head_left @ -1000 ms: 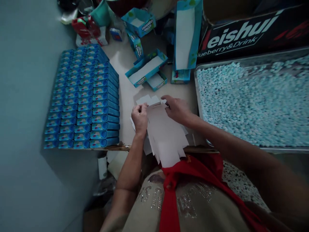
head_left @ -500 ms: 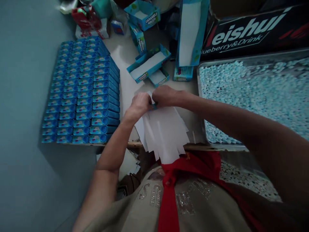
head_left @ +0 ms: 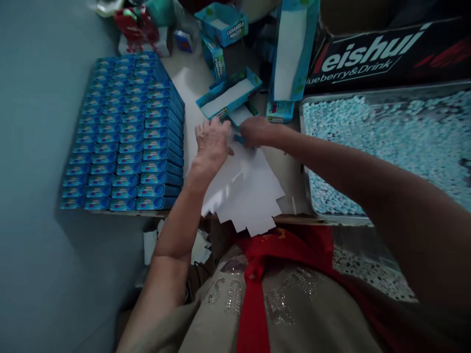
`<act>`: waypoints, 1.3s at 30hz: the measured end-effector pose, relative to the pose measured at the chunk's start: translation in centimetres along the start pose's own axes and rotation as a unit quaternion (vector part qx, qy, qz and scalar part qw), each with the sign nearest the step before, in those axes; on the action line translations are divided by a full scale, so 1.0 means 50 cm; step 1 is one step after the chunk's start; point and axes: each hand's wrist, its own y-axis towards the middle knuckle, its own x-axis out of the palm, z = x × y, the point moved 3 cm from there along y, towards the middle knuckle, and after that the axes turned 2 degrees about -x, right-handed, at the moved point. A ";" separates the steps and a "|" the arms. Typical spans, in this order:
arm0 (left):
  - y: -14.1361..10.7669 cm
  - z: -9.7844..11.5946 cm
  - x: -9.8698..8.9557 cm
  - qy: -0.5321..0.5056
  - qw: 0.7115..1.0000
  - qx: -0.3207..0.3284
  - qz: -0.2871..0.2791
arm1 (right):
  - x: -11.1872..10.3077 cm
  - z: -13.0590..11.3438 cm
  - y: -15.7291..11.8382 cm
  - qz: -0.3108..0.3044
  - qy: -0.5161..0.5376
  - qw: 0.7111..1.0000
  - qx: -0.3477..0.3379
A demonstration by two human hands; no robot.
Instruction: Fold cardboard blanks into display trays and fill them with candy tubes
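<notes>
White cut card sheets (head_left: 250,196) with notched edges lie fanned out at the table's front edge, in front of my body. My left hand (head_left: 213,139) rests over their far left part, its fingers apart and bent downward. Close beside it, my right hand (head_left: 255,132) is closed at a small blue card piece (head_left: 238,138), mostly hidden by the fingers and blurred. Just beyond the hands lie an open blue tray-like box (head_left: 230,98) with a white inside and a smaller one (head_left: 241,115).
Stacked small blue boxes (head_left: 125,137) fill the left side. A metal tray (head_left: 307,162) of pale blue candies (head_left: 379,157) stands right, before a black carton (head_left: 368,54). More blue boxes (head_left: 224,27) and a red tape dispenser (head_left: 136,24) sit at the back.
Both hands have moved away from my body and slightly apart. The left fingers have spread from a pinch. The white sheets have shifted and fanned differently.
</notes>
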 end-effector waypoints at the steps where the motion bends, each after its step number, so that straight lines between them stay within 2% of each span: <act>1: -0.025 0.028 -0.014 0.032 0.999 0.032 -0.007 | -0.004 0.021 -0.012 -0.017 -0.006 0.999 0.035; 3: -0.100 0.078 -0.030 0.091 0.992 0.081 -0.032 | -0.002 0.056 -0.052 -0.055 0.001 0.993 0.101; 6: -0.244 0.123 -0.013 0.187 0.969 0.107 -0.124 | 0.018 0.070 -0.128 -0.099 0.036 0.987 0.122; 8: -0.327 0.129 0.011 0.236 0.953 0.106 -0.158 | 0.034 0.060 -0.167 -0.108 0.036 0.986 0.119; 11: -0.391 0.113 0.038 0.265 0.953 0.074 -0.131 | 0.042 0.045 -0.199 -0.094 0.010 0.988 0.125; 13: -0.390 0.090 0.044 0.240 0.964 0.051 -0.103 | 0.035 0.045 -0.211 -0.087 -0.008 0.989 0.118; 15: -0.359 0.064 0.041 0.185 0.977 0.039 -0.098 | 0.022 0.056 -0.229 -0.051 -0.012 0.990 0.131; 17: -0.309 0.037 0.033 0.113 0.986 0.032 -0.121 | 0.011 0.067 -0.258 0.051 0.012 0.990 0.134; 18: -0.281 0.024 0.028 0.074 0.987 0.025 -0.143 | 0.013 0.068 -0.276 0.112 0.033 0.986 0.115; 20: -0.229 0.002 0.023 -0.003 0.977 0.001 -0.214 | 0.038 0.053 -0.312 0.195 0.060 0.979 0.020; 21: -0.209 -0.006 0.023 -0.038 0.966 -0.013 -0.257 | 0.061 0.039 -0.326 0.204 0.059 0.977 -0.038; 23: -0.184 -0.016 0.026 -0.087 0.940 -0.034 -0.328 | 0.116 0.007 -0.343 0.173 0.033 0.977 -0.117; 26: -0.179 -0.022 0.035 -0.092 0.927 -0.023 -0.362 | 0.176 -0.028 -0.342 0.133 -0.007 0.982 -0.134; 31: -0.220 -0.026 0.047 -0.047 0.952 0.017 -0.301 | 0.190 -0.035 -0.309 0.119 -0.018 0.984 -0.132; 33: -0.248 -0.017 0.045 0.011 0.971 0.019 -0.237 | 0.193 -0.034 -0.298 0.101 -0.026 0.983 -0.149; 35: -0.285 0.000 0.039 0.094 0.984 0.011 -0.150 | 0.197 -0.035 -0.293 0.085 -0.035 0.983 -0.157; 37: -0.327 0.018 0.039 0.166 0.981 -0.002 -0.097 | 0.201 -0.040 -0.295 0.078 -0.035 0.985 -0.153; 39: -0.362 0.030 0.051 0.210 0.972 -0.013 -0.103 | 0.201 -0.044 -0.302 0.083 -0.033 0.986 -0.137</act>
